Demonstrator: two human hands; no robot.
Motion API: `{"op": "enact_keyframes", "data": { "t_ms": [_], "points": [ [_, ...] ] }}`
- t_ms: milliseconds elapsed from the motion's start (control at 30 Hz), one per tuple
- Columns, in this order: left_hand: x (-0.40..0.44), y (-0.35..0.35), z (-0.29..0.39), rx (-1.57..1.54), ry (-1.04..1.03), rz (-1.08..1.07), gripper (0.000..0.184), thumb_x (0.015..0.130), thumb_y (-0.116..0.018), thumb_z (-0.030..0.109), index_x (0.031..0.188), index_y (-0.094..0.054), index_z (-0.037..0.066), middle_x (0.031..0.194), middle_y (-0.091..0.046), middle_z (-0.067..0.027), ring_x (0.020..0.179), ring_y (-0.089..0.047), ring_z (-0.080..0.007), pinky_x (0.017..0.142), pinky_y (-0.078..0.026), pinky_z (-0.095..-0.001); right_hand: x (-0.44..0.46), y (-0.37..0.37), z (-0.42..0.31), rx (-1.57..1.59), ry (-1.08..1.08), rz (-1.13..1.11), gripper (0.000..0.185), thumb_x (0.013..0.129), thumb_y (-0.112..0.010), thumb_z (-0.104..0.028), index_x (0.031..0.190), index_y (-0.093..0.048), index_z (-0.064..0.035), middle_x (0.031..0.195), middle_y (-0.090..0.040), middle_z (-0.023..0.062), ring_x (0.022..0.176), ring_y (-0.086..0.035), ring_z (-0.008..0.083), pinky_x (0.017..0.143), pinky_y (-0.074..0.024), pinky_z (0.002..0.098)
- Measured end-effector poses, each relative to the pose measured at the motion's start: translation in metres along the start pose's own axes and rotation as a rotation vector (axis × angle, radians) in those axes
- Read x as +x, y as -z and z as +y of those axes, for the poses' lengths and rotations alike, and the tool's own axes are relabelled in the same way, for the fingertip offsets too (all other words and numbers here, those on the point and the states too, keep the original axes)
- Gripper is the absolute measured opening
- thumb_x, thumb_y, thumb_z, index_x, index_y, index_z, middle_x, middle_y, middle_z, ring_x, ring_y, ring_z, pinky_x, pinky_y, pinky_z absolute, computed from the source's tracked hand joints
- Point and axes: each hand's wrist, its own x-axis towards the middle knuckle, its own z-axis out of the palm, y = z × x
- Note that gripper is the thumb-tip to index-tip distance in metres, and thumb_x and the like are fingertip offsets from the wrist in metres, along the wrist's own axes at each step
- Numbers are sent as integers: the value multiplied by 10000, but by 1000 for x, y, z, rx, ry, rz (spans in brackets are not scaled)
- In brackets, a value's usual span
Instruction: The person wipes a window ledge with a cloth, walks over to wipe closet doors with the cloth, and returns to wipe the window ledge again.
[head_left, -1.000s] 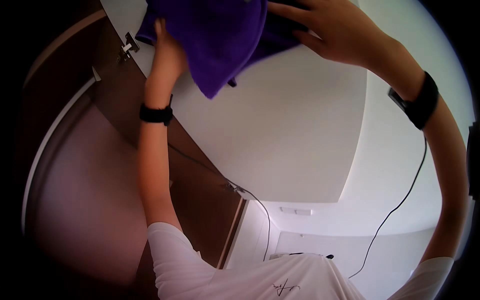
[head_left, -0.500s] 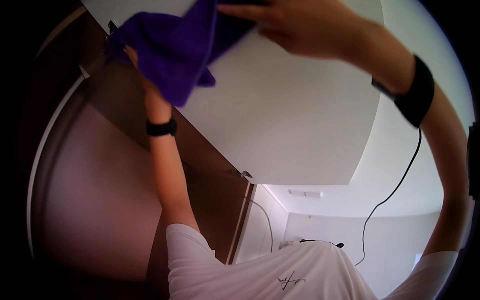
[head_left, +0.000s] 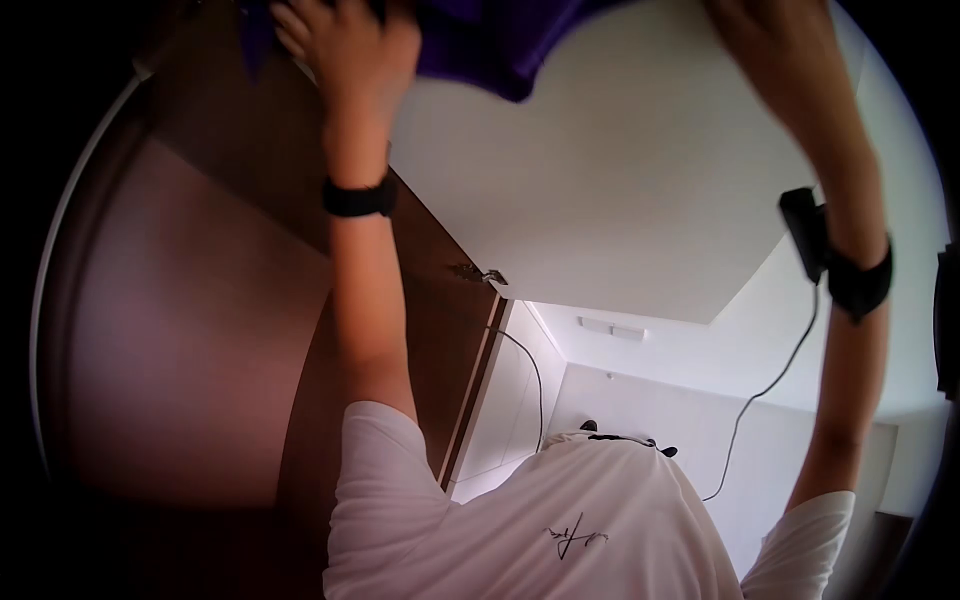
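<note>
Head view shows the two hands well apart. The left hand [head_left: 352,55] is at the purple cloth [head_left: 490,50], its fingers partly spread; whether it grips the cloth, one cannot tell. The right hand [head_left: 775,35] is blurred and cut by the upper edge, so its grip cannot be told. The cloth hangs before the white panel [head_left: 590,190], above the metal hinge [head_left: 494,277].
</note>
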Motion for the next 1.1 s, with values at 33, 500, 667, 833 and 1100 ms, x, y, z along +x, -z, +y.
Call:
{"op": "enact_keyframes", "data": {
  "t_ms": [33,500,667,833,1100],
  "points": [
    [-25,-3,2,-39,-65,-53,530,947,-582,338,1311,-566,-48,1408,-416,-398,1385,-316,-591,1149,-216,-693,-16,-10,-6,-32,-29,47,568,1038,-554,-326,1549,-406,-128,1678,-187,194,1561,-91,415,1254,-80,611],
    [-190,32,29,-352,320,-342,375,934,-613,214,1185,-591,-64,1305,-423,-431,1306,-310,-638,1142,-150,-744,-120,-18,-67,363,-98,-167,631,884,-736,-251,1469,-502,-207,1645,-235,246,1511,-147,539,1160,-154,707],
    [-299,19,47,-288,470,-393,718,890,-718,344,1414,-451,-69,1476,-369,-363,1375,-329,-548,1188,-188,-603,-172,-38,-142,388,-144,-264,461,855,-701,-278,1307,-614,-301,1504,-501,82,1412,-419,342,1119,-308,594],
    [-415,67,136,-781,1072,-472,848,878,-805,280,1516,-327,-8,1512,-391,-237,1347,-476,-345,1111,-407,-494,-328,-29,-142,359,-41,-566,360,811,-691,-132,1144,-660,-265,1387,-570,17,1344,-485,261,1136,-339,506],
    [-358,68,168,-804,733,-618,770,849,-806,298,1431,-439,-47,1436,-450,-286,1357,-375,-460,1133,-239,-580,-270,-9,-67,397,-218,-468,372,804,-684,-64,1163,-664,-161,1537,-431,241,1460,-348,479,1163,-291,629]
  ]
}}
